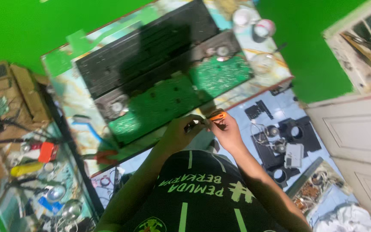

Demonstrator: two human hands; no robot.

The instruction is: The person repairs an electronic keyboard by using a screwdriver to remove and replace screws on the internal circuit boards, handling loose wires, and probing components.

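At the near edge of the table (71, 101), the left hand (181, 133) pinches a small dark part (193, 125) between its fingertips, right up against the right hand (225, 131), which closes around an orange-handled tool (217, 115). Both meet just in front of the green circuit board (159, 105) of an opened device, whose black casing (147, 47) lies farther off. To the right, black speaker parts (295, 135) lie scattered on the floor below.
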